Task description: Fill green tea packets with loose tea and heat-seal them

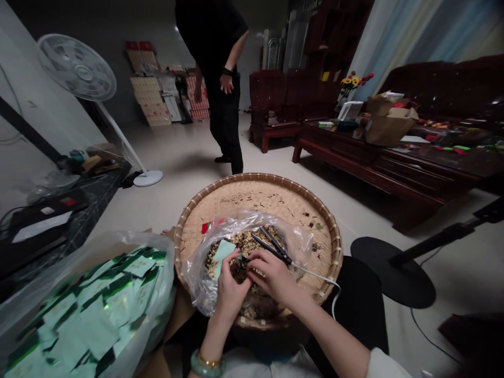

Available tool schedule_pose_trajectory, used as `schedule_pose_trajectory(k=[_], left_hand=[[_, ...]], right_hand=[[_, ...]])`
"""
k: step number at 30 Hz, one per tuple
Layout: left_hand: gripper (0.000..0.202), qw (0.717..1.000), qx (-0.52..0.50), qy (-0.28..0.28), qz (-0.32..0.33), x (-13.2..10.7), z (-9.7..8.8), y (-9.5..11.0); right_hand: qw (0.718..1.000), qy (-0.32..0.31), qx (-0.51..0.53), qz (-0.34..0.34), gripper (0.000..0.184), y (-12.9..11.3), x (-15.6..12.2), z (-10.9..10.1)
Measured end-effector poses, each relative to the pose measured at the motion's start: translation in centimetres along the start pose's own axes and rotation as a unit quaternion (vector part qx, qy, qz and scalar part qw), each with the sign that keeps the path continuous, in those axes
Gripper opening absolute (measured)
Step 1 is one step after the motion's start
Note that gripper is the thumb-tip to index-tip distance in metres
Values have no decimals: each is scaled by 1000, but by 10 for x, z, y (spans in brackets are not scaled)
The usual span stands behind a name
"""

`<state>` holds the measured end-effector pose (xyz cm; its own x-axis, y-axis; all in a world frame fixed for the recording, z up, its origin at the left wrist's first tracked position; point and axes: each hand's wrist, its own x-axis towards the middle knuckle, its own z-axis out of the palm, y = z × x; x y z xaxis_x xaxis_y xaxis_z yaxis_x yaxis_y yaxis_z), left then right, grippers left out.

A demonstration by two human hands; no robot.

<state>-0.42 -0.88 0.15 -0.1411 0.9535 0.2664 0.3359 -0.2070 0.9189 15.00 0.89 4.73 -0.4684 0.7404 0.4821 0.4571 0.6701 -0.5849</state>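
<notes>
My left hand [231,286] is closed over an open clear plastic bag [301,244] of dried, crumbly plant bits [247,241]. A pale green packet [223,251] shows beside its fingers, and a small dark edge appears at its fingertips. My right hand [271,273] meets it with fingers pinched together; what they hold is hidden. Just past the right hand, a black hair straightener [271,245] with a white cord lies on the bag's contents, its two arms apart. The bag sits on a round woven bamboo tray [255,189].
A big clear bag of green packets [98,315] stands at left. Scattered dried bits and a red-green piece [207,227] lie on the tray. Ahead stands a person in black [224,105]. A white fan [79,68], a dark wooden table [354,152] and a black round base [394,270] surround.
</notes>
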Motion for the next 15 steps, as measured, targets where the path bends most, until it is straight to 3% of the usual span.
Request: schedule_pose_trajectory(k=[5, 11, 15], left_hand=[[62, 1000, 21, -20, 3, 6, -9, -3], [29, 995, 1, -93, 23, 10, -21, 4], [25, 992, -13, -113, -55, 10, -19, 14]], right_hand=[[1000, -8, -4, -28, 16, 0, 0, -9], [994, -6, -1, -106, 18, -13, -6, -17], [994, 38, 71, -72, 15, -6, -2, -20]])
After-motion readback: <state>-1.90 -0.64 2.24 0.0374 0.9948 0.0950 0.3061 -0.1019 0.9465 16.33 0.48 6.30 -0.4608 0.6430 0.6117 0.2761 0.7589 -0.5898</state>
